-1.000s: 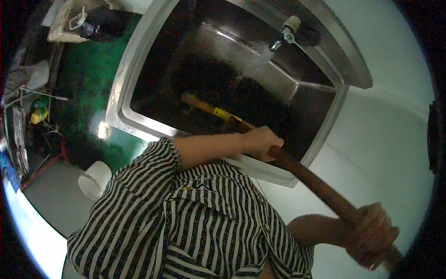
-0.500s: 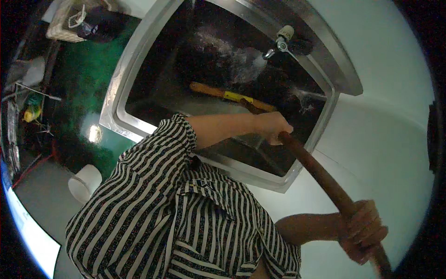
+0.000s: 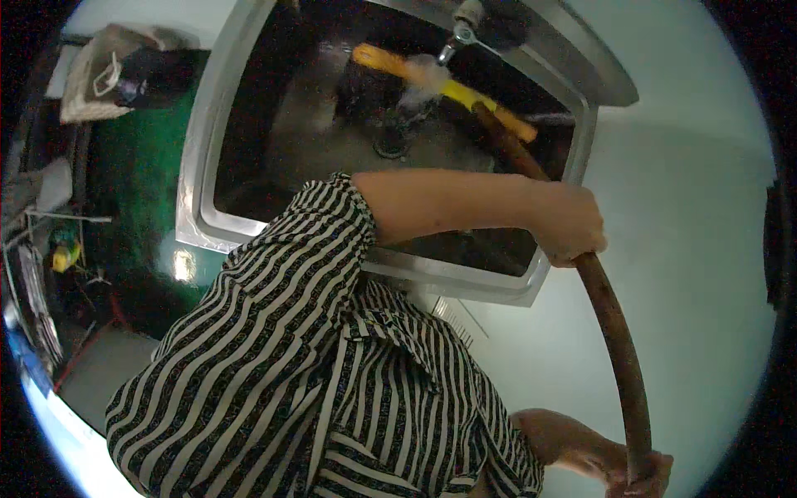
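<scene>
I hold a long brown wooden handle (image 3: 614, 332) with both hands. My left hand (image 3: 569, 224) grips it near the rim of a steel sink (image 3: 199, 191). Down at the picture's lower edge my right hand (image 3: 635, 477) is closed on the handle's end. The handle's far part is yellow and orange (image 3: 465, 91) and reaches across the dark basin under a tap (image 3: 461, 25), where water splashes on it. A drain (image 3: 390, 145) sits in the basin floor. My black and white striped sleeve (image 3: 282, 332) fills the lower middle.
A pale wall or floor (image 3: 697, 249) lies right of the sink. Left of the sink is a green surface (image 3: 137, 191), a beige bag (image 3: 100, 70) and cluttered items with a yellow object (image 3: 62, 257).
The handle has swung so that its yellow end moved up toward the tap into the running water. My left hand slid right along the sink rim; my right hand dropped lower.
</scene>
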`<state>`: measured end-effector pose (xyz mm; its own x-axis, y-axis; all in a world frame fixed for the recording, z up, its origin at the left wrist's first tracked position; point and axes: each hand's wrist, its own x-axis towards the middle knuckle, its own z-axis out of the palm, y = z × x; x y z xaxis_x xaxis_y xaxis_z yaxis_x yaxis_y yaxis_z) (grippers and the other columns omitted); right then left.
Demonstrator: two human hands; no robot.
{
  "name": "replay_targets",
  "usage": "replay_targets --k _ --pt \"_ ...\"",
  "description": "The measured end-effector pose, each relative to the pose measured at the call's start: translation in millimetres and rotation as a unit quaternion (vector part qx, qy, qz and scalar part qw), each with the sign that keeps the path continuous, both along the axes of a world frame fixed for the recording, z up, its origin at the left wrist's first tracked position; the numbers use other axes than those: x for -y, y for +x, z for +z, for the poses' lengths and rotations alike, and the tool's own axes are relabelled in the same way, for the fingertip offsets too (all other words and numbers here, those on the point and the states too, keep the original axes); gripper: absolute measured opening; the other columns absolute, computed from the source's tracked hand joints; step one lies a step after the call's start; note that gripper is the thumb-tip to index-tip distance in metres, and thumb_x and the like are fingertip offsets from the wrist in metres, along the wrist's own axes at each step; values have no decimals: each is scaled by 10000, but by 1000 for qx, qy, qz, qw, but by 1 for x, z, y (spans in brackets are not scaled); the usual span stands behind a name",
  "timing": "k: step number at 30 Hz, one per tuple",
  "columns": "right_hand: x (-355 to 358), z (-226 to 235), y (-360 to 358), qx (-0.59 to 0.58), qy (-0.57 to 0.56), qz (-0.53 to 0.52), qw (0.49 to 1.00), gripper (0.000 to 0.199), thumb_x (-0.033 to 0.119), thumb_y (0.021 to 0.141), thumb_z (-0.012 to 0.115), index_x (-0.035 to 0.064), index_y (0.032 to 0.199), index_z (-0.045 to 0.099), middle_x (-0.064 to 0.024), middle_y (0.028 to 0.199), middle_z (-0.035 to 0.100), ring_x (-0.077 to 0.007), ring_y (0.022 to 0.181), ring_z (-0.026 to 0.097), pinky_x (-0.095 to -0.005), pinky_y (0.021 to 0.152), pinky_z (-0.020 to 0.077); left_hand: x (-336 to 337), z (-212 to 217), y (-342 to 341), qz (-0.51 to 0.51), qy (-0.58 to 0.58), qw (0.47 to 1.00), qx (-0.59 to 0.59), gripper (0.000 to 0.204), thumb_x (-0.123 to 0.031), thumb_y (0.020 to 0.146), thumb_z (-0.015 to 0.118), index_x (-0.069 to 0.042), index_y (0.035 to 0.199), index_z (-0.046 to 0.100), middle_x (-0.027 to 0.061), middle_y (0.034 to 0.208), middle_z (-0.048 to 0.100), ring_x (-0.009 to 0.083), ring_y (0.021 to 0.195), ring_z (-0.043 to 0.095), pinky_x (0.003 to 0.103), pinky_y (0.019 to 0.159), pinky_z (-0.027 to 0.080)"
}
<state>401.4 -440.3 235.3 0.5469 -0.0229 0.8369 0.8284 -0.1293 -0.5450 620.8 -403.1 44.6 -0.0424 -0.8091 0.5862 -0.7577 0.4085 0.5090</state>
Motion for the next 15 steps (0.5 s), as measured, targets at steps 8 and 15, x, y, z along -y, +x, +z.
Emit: replay_targets --k 8,15 --pt "9 -11 -32 -46 11 -74 996 252 300 726 490 112 579 409 21 470 421 -71 401 407 -210 429 351 6 -51 -45 -4 19 997 -73 223 -236 567 635 -73 663 517 73 568 542 286 553 561 380 522 444" --pt "24 -54 -71 -174 172 -308 919 256 246 687 508 134 525 344 31 456 338 -88 448 349 -225 518 298 9 -138 -95 2 69 985 -160 324 -297 620 616 -54 803 502 132 820 535 283 777 525 398 659 413"
